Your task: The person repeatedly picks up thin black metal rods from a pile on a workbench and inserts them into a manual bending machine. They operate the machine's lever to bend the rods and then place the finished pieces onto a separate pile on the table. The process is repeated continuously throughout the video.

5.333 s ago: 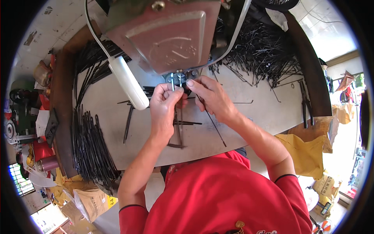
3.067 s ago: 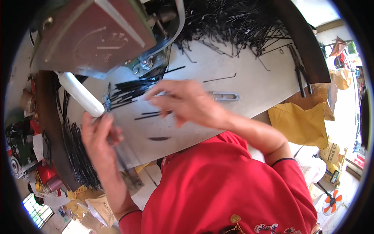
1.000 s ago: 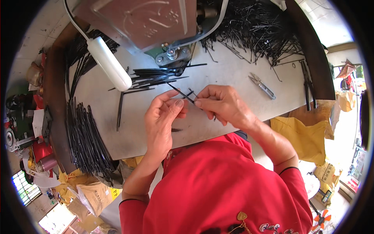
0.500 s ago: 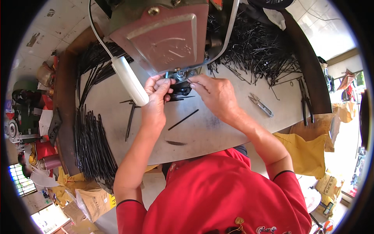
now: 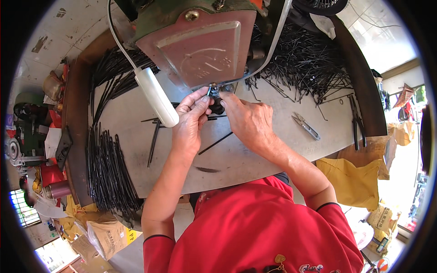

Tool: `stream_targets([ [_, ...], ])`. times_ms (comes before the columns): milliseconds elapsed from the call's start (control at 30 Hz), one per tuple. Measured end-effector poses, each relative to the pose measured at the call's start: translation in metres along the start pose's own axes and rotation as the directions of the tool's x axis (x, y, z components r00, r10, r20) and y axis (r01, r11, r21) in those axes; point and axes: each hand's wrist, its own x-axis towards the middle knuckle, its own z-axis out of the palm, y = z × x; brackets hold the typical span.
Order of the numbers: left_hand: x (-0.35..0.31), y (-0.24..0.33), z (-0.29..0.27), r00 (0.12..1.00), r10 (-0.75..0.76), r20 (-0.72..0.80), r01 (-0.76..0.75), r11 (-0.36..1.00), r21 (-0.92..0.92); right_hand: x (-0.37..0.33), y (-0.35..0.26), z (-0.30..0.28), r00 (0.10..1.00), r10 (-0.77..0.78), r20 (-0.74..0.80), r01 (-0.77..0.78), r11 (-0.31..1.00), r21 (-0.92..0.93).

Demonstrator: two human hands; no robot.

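Both my hands are raised to the metal foot (image 5: 215,93) under the head of an industrial sewing machine (image 5: 195,54). My left hand (image 5: 190,119) is closed, thumb and fingers pinched beside a small pale-blue piece; what exactly they grip is too small to tell. On the foot's other side, my right hand (image 5: 249,119) has its fingers pressed together with the tips partly hidden against the machine. Just below lies a single thin black strip (image 5: 215,143) on the table. More black strips (image 5: 155,141) rest left of my left hand.
A white lamp (image 5: 157,98) hangs close to my left wrist. Bundled black strips (image 5: 109,168) cover the table's left side; a tangled heap (image 5: 302,59) fills the back right. Thread snips (image 5: 306,126) and long pliers (image 5: 357,122) lie to the right. A yellow sack (image 5: 349,182) is below the edge.
My right hand has shifted slightly left and down, its fingertips now closer in against the foot. My left hand stays beside the foot. The whole view has shifted a little.
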Motion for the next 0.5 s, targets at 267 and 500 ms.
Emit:
stream_targets([
  [267,0.0033,0.0007,-0.0069,0.998,-0.018,0.060,0.019,1.000,-0.020,-0.0017,-0.0008,0.0028,0.997,-0.005,-0.080,0.001,0.999,-0.046],
  [500,0.0015,-0.0007,0.0005,1.000,0.015,0.009,-0.015,1.000,0.018,-0.0021,0.0018,0.0053,0.998,0.006,-0.058,-0.009,0.999,-0.048],
])
